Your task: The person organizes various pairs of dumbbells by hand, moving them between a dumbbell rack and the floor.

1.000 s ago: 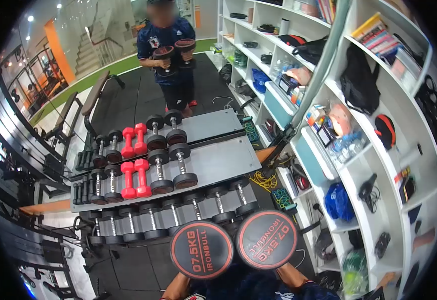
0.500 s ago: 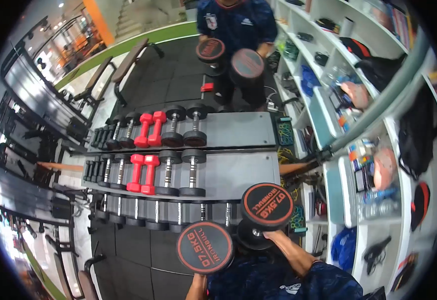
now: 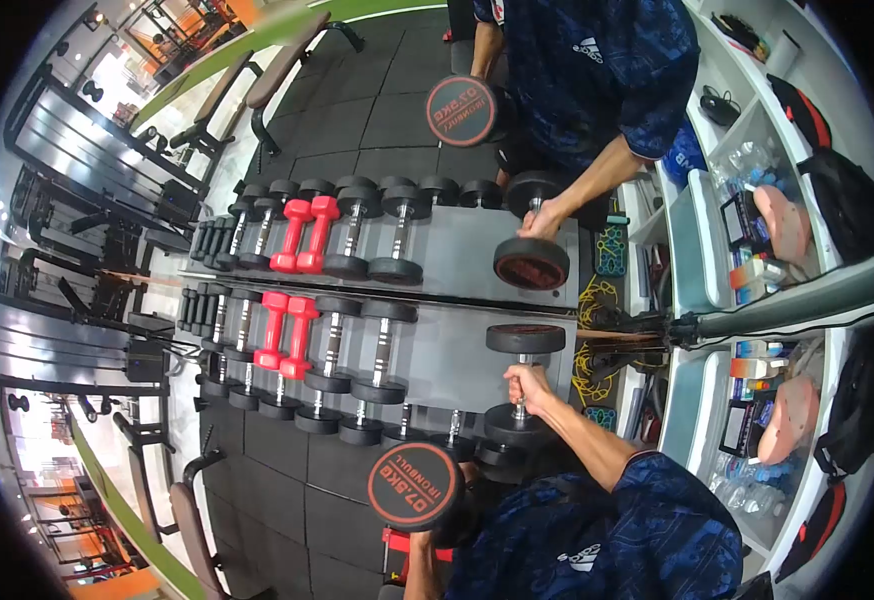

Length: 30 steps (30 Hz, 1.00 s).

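My right hand (image 3: 529,388) is wrapped round the chrome handle of a black dumbbell (image 3: 525,339), which lies over or on the right part of the grey rack top (image 3: 447,365). My left hand (image 3: 423,543) is mostly hidden behind the round end of another dumbbell (image 3: 414,486), marked 07.5KG in orange, held low near my body. A pair of red dumbbells (image 3: 300,338) stands among several black ones on the rack top, to the left of my right hand. Whether the right dumbbell touches the surface, I cannot tell.
A mirror behind the rack reflects the dumbbells, my arms and my shirt. More dumbbells (image 3: 361,424) lie on a lower tier. White shelves (image 3: 677,430) with bottles and bags stand at the right. A padded bench (image 3: 192,530) is at the lower left.
The dumbbell in my right hand has gone from upright near my body to out over the rack top. My left dumbbell has shifted slightly, and the view has tilted.
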{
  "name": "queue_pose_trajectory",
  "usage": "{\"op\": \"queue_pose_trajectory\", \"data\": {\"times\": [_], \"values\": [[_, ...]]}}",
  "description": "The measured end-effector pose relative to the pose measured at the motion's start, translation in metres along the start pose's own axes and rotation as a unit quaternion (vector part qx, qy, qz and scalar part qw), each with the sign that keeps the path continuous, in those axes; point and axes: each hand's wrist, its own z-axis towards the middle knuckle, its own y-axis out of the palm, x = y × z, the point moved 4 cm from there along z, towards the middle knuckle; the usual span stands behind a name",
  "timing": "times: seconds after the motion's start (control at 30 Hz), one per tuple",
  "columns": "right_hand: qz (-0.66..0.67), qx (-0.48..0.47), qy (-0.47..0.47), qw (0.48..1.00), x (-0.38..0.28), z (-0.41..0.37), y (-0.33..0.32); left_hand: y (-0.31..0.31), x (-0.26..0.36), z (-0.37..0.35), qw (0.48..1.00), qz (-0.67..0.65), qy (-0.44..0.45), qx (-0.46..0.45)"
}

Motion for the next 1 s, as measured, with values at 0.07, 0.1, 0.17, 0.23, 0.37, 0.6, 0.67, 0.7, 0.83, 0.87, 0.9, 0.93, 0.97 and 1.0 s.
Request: {"op": "queue_pose_trajectory", "data": {"times": [0.07, 0.1, 0.17, 0.23, 0.37, 0.6, 0.67, 0.7, 0.83, 0.87, 0.9, 0.93, 0.97, 1.0], "values": [[0.010, 0.012, -0.001, 1.000, -0.012, 0.011, 0.003, 0.008, 0.012, 0.009, 1.000, 0.008, 0.010, -0.009], [0.019, 0.020, 0.006, 1.000, -0.015, 0.016, 0.005, 0.010, 0.018, 0.016, 0.999, 0.014, 0.026, -0.015], [0.035, 0.034, 0.023, 0.999, -0.009, 0.019, 0.000, 0.017, 0.035, 0.030, 0.997, 0.029, 0.052, -0.039], [0.047, 0.036, 0.026, 0.998, -0.015, 0.032, -0.002, 0.025, 0.051, 0.057, 0.995, 0.024, 0.068, -0.073], [0.051, 0.019, 0.055, 0.997, -0.016, 0.033, -0.004, 0.084, 0.118, 0.082, 0.998, -0.028, 0.006, -0.059], [0.046, 0.016, 0.047, 0.998, -0.018, 0.034, -0.006, 0.148, 0.180, 0.155, 0.989, 0.065, -0.067, -0.115], [0.035, 0.030, 0.050, 0.998, -0.017, 0.034, -0.005, 0.161, 0.189, 0.170, 0.986, 0.095, -0.079, -0.114], [0.027, 0.055, 0.047, 0.997, -0.019, 0.031, -0.002, 0.167, 0.193, 0.175, 0.983, 0.113, -0.076, -0.122], [0.060, 0.023, 0.054, 0.996, -0.015, 0.034, -0.003, 0.176, 0.195, 0.197, 0.970, 0.174, -0.100, -0.135], [0.065, 0.019, 0.061, 0.996, -0.016, 0.033, -0.003, 0.178, 0.197, 0.201, 0.970, 0.172, -0.105, -0.136], [0.061, 0.021, 0.053, 0.997, -0.019, 0.034, -0.004, 0.180, 0.200, 0.205, 0.970, 0.170, -0.109, -0.137], [0.059, 0.022, 0.046, 0.997, -0.019, 0.035, -0.004, 0.179, 0.202, 0.208, 0.969, 0.170, -0.114, -0.137], [0.057, 0.025, 0.042, 0.997, -0.016, 0.033, -0.004, 0.175, 0.199, 0.214, 0.969, 0.163, -0.124, -0.134], [0.053, 0.028, 0.044, 0.997, -0.016, 0.033, -0.003, 0.172, 0.193, 0.226, 0.970, 0.155, -0.132, -0.134]]}}
